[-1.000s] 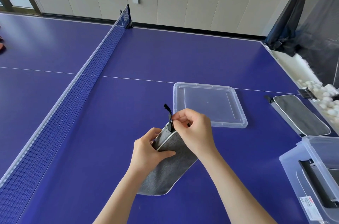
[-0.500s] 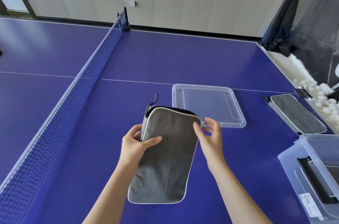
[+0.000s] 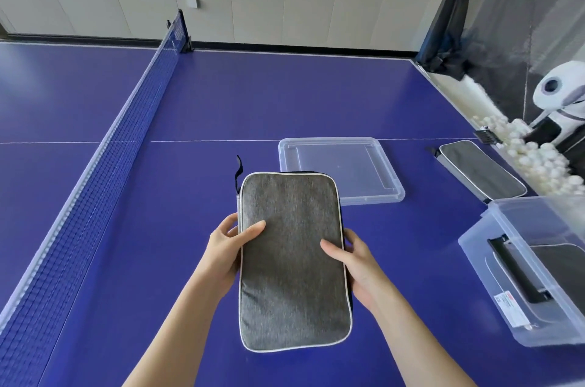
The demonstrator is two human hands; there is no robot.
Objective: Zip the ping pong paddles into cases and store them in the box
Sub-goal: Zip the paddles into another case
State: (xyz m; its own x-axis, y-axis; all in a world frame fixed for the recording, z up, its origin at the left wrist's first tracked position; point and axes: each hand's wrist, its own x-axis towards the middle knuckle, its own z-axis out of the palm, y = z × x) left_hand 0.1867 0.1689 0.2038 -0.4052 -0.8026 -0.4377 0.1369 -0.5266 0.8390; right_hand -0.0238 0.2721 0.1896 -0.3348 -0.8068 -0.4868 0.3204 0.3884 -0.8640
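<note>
Blue tabletop (image 3: 221, 101) is seen across the whole view, with pale wall panels behind it. At the left, the net (image 3: 104, 165) is stretched away towards the far wall. Nearer the middle, the left hand (image 3: 226, 249) is wrapped round the left edge of the grey case (image 3: 292, 260), with the thumb laid on the top face and the fingers tucked beneath. The case appears to be held flat above the table, its black pull strap (image 3: 238, 173) at the far left corner. Whether the zip is fully closed cannot be told. Its right edge is grasped the same way by the right hand (image 3: 357, 263). Just beyond, the clear lid (image 3: 340, 169) is lying on the table, and further right a second grey case (image 3: 481, 169) is resting near the table edge. At the far right the open clear box (image 3: 484, 279) is set, with what looks like another case inside. A carry to the right is judged to be next. If the zip has been left partly open, the paddle could slide out when the case is tilted. The box's near wall could also be struck and the box pushed towards the edge.
</note>
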